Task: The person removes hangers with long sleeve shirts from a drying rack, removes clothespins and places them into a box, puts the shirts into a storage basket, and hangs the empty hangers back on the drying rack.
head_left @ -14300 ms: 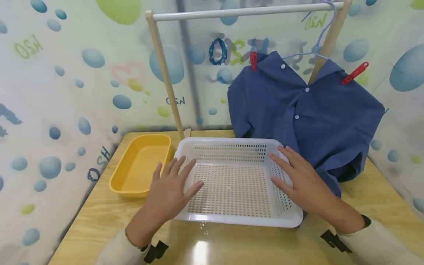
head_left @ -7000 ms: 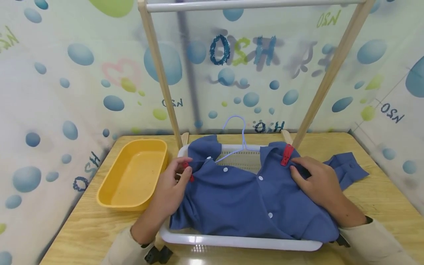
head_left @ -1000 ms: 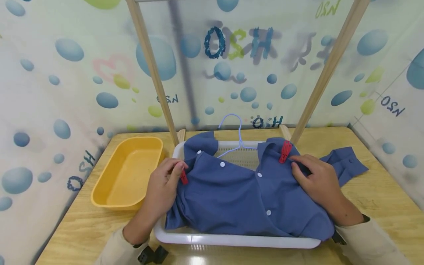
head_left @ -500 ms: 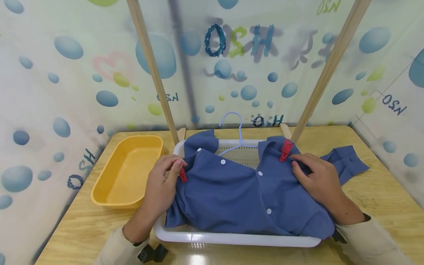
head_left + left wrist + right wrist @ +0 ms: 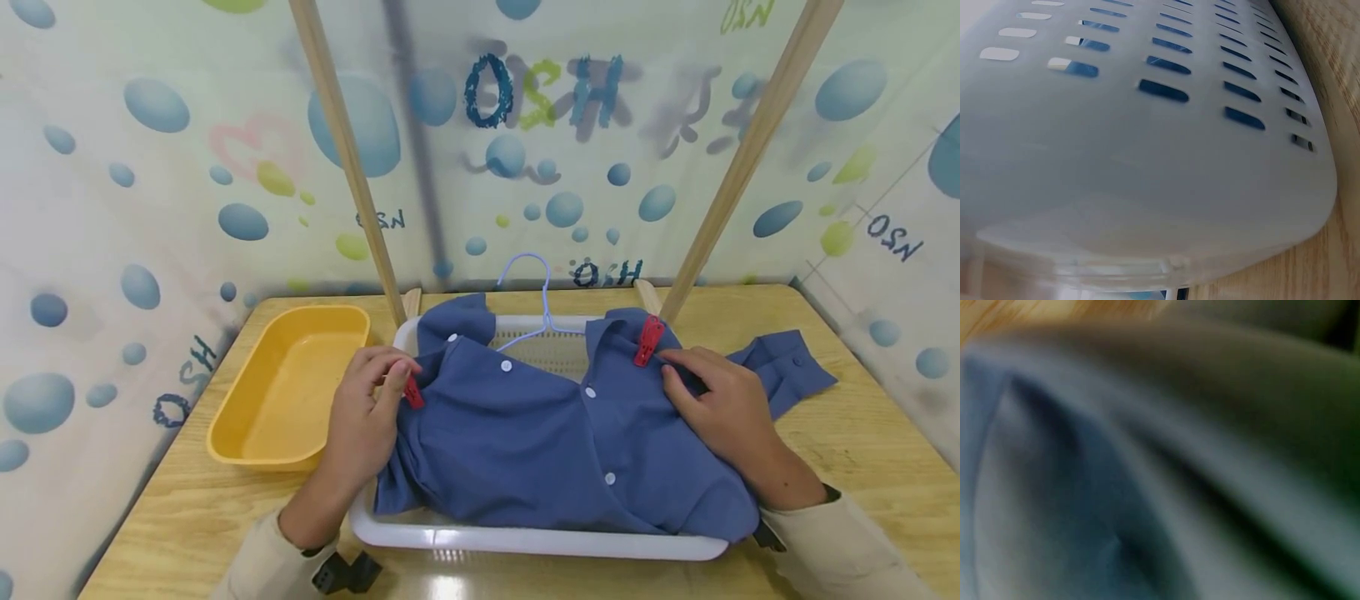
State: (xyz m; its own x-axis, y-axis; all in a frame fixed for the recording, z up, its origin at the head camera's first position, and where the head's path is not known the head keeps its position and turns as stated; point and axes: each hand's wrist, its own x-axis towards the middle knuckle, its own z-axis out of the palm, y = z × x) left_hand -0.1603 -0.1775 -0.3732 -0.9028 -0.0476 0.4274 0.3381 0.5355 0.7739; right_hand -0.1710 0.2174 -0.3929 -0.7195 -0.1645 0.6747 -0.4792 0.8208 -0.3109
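Observation:
A blue button-up shirt [image 5: 517, 442] lies on its hanger [image 5: 546, 310] across the white slotted basket [image 5: 570, 542]. My left hand [image 5: 363, 412] pinches its left shoulder, fingertips covering the upper end of a red clothespin [image 5: 413, 393]. At the other shoulder my right hand [image 5: 716, 400] pinches the cloth between thumb and index finger, just beside a second red clothespin [image 5: 648, 340]. In the left wrist view the basket's outer wall [image 5: 1141, 162] fills most of the frame, blue showing through its slots. Blurred blue cloth [image 5: 1054, 506] fills much of the right wrist view.
A yellow tray [image 5: 288, 400] stands left of the basket on the wooden table [image 5: 172, 508]. Behind the basket rise the two wooden posts [image 5: 348, 158] of a rack. A shirt cuff [image 5: 795, 367] spreads onto the table at right. A printed curtain [image 5: 225, 192] closes the back.
Earlier the shirt hung from the rack's bar, with my hands over the bare basket. It then came down onto the basket, hanger included. Over the last second both hands stay almost still.

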